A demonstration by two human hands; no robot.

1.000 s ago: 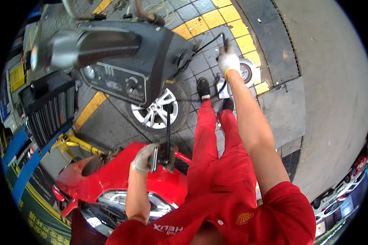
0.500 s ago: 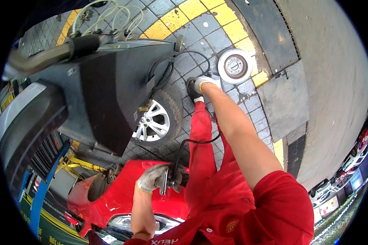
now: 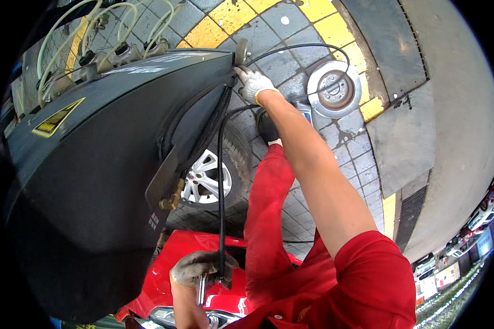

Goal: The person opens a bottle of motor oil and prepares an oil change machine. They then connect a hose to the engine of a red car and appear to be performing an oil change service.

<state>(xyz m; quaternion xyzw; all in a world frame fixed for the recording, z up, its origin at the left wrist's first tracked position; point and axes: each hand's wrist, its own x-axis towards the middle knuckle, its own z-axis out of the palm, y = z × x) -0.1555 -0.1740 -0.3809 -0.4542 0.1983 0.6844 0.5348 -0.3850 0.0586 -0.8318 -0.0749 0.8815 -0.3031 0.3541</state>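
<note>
My left hand (image 3: 197, 267), in a grey work glove, is closed around a silver metal hand tool (image 3: 201, 289) that looks like an air gun. A black hose (image 3: 221, 192) rises from beside that hand and loops over the floor. In a white glove, my right hand (image 3: 255, 86) reaches out with its fingers extended to the corner of a large dark cabinet (image 3: 99, 159), beside a small caster (image 3: 241, 52). The fingertips seem to touch the cabinet's edge; exact contact is unclear. A silver brake disc (image 3: 354, 82) lies right of this hand, under part of the hose.
Below the cabinet's edge is a spoked wheel with a tyre (image 3: 237, 164). A red car front (image 3: 164, 268) is behind my left hand. Bottles with clear tubes (image 3: 127, 52) line the cabinet's far side. Metal plates (image 3: 403, 140) cover floor at right.
My right hand has moved from beside my foot to the cabinet's corner. The cabinet fills more of the view, and the hose now loops wider, over the disc. My left hand keeps its hold.
</note>
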